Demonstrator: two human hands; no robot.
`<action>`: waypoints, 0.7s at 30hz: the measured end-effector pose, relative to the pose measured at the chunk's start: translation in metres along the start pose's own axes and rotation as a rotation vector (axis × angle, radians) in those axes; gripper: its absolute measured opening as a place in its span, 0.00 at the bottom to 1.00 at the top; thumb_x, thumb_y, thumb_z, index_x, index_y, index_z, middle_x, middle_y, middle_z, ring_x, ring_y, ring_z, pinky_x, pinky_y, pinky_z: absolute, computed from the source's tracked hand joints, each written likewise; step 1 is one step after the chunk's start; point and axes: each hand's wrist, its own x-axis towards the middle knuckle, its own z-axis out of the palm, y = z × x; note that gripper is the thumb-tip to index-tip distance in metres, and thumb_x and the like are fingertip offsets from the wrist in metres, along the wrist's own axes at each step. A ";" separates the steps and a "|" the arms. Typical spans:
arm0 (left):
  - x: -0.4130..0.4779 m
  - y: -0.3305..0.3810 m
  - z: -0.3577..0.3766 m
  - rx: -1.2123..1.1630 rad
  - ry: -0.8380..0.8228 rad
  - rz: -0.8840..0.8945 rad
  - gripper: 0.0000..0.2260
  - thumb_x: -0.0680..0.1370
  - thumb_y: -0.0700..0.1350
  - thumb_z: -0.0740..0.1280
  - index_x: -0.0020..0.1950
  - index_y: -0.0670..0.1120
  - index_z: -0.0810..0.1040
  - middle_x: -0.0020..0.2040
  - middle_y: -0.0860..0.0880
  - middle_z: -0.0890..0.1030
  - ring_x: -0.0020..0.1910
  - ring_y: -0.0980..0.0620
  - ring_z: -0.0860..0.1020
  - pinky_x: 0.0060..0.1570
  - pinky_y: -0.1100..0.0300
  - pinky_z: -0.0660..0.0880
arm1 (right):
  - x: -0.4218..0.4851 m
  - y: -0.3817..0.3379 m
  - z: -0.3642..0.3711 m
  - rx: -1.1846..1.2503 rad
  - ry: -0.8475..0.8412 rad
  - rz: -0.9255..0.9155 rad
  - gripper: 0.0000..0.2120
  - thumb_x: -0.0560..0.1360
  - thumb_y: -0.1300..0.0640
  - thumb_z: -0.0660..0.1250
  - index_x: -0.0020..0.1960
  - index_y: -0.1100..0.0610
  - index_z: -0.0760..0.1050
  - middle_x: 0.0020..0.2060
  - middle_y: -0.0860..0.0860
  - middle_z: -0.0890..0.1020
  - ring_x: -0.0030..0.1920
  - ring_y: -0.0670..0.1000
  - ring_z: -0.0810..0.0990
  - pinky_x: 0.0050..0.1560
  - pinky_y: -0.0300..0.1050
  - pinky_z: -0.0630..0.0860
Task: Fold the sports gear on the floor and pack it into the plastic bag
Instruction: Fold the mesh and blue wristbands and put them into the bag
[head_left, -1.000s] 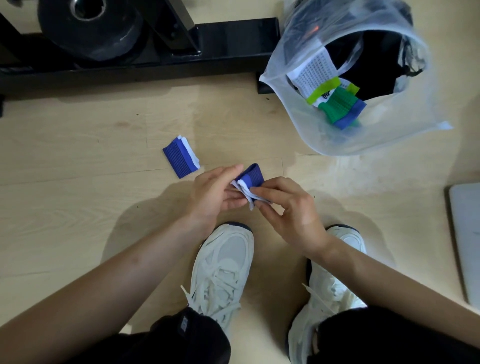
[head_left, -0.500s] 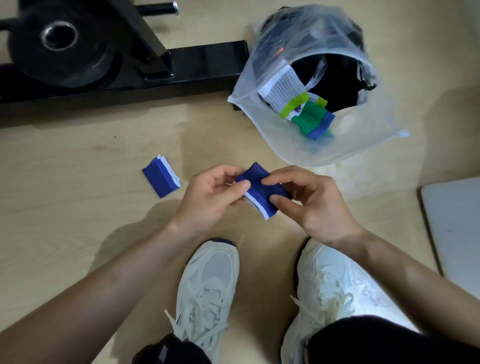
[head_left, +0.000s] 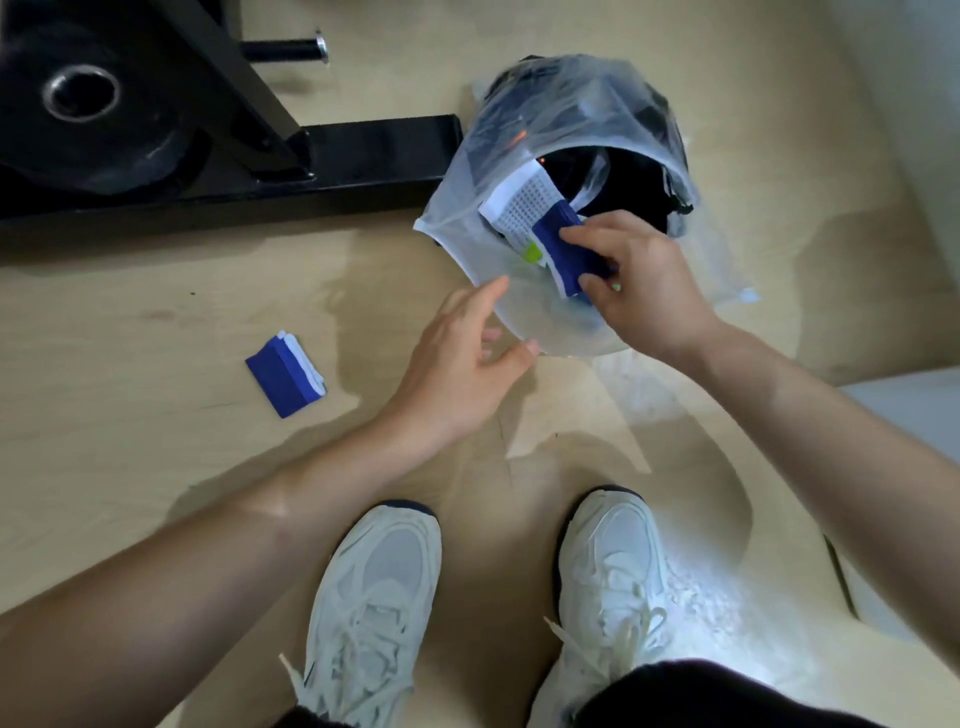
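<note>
My right hand (head_left: 641, 291) grips a folded blue and white wristband (head_left: 563, 252) at the mouth of the clear plastic bag (head_left: 462, 218). Inside the bag lie dark clothes (head_left: 623, 182) and a white printed piece (head_left: 522, 205). My left hand (head_left: 462, 364) hovers with relaxed fingers just in front of the bag's near rim and holds nothing. A second folded blue and white wristband (head_left: 285, 371) lies on the wooden floor to the left of that hand.
A black steel gym frame (head_left: 322, 156) with a weight plate (head_left: 83, 98) runs along the back left. A grey flat object (head_left: 909, 410) lies at the right edge. My two white sneakers (head_left: 374, 597) stand on the floor below the hands.
My right hand has carried the folded wristband up and right to the bag's mouth. My left hand has let go of it and now hovers by the bag's rim.
</note>
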 end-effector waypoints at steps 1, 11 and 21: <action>0.002 0.001 0.003 0.005 -0.008 0.005 0.30 0.80 0.45 0.71 0.79 0.44 0.65 0.72 0.48 0.70 0.61 0.51 0.78 0.59 0.57 0.78 | 0.009 0.008 0.006 -0.062 -0.072 0.006 0.26 0.69 0.70 0.69 0.67 0.61 0.77 0.62 0.59 0.77 0.61 0.60 0.78 0.62 0.53 0.75; 0.014 0.006 0.008 -0.049 0.078 0.163 0.28 0.79 0.38 0.69 0.78 0.43 0.65 0.66 0.53 0.69 0.62 0.56 0.76 0.56 0.57 0.79 | 0.053 0.026 0.025 -0.776 -0.527 0.140 0.28 0.81 0.38 0.46 0.79 0.42 0.51 0.79 0.47 0.54 0.75 0.62 0.55 0.71 0.58 0.56; 0.015 0.004 -0.002 -0.138 0.077 0.156 0.28 0.79 0.37 0.69 0.78 0.46 0.66 0.71 0.52 0.70 0.63 0.61 0.75 0.59 0.60 0.79 | 0.066 0.028 0.027 -0.706 -0.512 0.220 0.26 0.80 0.43 0.51 0.77 0.43 0.57 0.77 0.52 0.57 0.73 0.64 0.56 0.69 0.61 0.61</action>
